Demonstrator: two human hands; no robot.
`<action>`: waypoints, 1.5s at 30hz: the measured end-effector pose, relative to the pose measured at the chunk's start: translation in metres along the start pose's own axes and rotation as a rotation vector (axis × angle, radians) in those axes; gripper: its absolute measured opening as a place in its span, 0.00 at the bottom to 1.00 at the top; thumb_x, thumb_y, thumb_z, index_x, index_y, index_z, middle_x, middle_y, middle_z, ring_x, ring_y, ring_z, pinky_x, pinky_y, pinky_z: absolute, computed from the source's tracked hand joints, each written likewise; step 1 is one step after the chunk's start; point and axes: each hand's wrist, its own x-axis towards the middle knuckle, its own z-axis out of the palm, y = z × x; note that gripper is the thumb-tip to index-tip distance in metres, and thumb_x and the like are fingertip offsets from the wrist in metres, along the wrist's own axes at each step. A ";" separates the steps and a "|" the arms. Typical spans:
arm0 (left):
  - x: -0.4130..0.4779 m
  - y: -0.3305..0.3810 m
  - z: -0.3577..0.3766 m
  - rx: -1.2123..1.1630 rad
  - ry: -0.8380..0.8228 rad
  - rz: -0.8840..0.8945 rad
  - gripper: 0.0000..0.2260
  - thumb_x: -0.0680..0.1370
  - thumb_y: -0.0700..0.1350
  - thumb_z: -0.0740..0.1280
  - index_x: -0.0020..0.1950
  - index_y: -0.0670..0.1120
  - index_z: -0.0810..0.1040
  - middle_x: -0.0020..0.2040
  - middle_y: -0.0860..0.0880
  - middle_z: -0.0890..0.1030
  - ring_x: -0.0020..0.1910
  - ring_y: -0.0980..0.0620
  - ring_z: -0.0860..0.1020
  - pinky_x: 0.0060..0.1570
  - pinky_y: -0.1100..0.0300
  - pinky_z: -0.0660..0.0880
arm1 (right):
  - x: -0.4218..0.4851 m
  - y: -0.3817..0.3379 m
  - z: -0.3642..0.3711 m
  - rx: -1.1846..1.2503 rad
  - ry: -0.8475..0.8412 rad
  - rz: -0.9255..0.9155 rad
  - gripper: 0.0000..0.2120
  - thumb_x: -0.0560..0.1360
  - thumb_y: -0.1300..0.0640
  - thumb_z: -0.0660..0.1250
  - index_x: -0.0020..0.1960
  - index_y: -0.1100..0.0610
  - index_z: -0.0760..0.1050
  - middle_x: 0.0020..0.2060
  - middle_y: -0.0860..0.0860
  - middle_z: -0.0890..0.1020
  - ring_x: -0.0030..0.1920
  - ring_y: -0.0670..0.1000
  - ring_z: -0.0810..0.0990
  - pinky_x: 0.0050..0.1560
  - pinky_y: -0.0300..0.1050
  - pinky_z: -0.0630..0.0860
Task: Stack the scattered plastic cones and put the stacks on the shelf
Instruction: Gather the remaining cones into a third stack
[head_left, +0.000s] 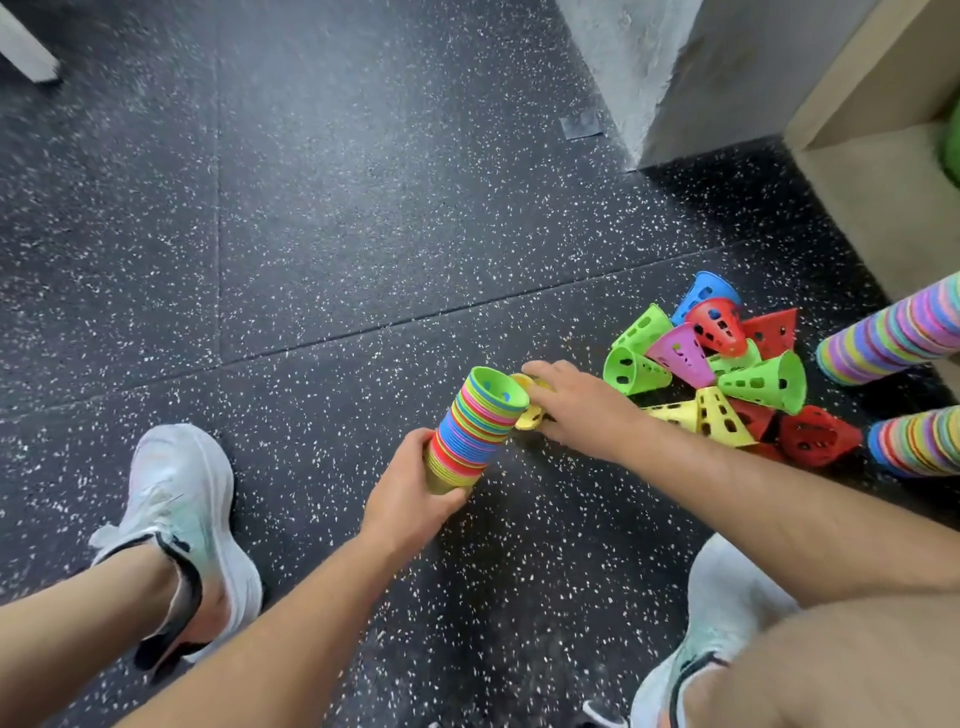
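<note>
Clearly the stacking step is in hand, with the shelving not yet begun. The person crouches over the dark speckled floor (363, 208). The left hand (410, 493) is wrapped round the lower, yellow end of a tall striped stack (475, 426) of nested cones, fingers curled tight about it. The stack leans up and to the right, its green open mouth turned toward the other hand.

The right hand (571, 405) is curled down over a yellow cone (531, 413), which sits just beside the mouth of the stack and touches its rim. Most of that cone is hidden under the fingers, so which way it points cannot be told.

Just past the right hand lies the pile of loose cones (727, 374): green, red, yellow, pink and blue, tumbled against one another on the floor. Two finished stacks (893, 338) rest at the far right, near the foot of the pale shelf (872, 218).

The next move probably calls for lining the yellow cone up with the green mouth and pressing it home while the left hand steadies the stack. After that the right hand would need to reach back to the pile, as plenty of cones remain loose.
</note>
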 end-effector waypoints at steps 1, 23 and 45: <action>0.001 0.002 0.001 -0.002 -0.005 0.004 0.29 0.69 0.55 0.79 0.65 0.60 0.68 0.53 0.61 0.79 0.50 0.60 0.80 0.47 0.57 0.75 | -0.004 0.004 -0.004 0.096 0.049 0.051 0.21 0.76 0.51 0.69 0.64 0.57 0.71 0.71 0.52 0.65 0.64 0.57 0.71 0.59 0.52 0.75; 0.045 0.089 0.050 -0.039 -0.079 0.198 0.32 0.69 0.47 0.77 0.71 0.55 0.69 0.63 0.55 0.74 0.58 0.56 0.76 0.57 0.57 0.74 | -0.064 0.062 -0.054 0.459 0.449 0.401 0.19 0.80 0.44 0.62 0.67 0.51 0.71 0.61 0.47 0.78 0.63 0.52 0.73 0.65 0.52 0.69; 0.065 0.113 0.060 -0.086 -0.097 0.222 0.32 0.70 0.42 0.77 0.71 0.51 0.68 0.62 0.52 0.75 0.57 0.56 0.76 0.57 0.61 0.74 | -0.076 0.109 -0.091 0.641 0.687 0.469 0.06 0.78 0.49 0.69 0.50 0.51 0.79 0.53 0.46 0.79 0.57 0.51 0.76 0.57 0.46 0.72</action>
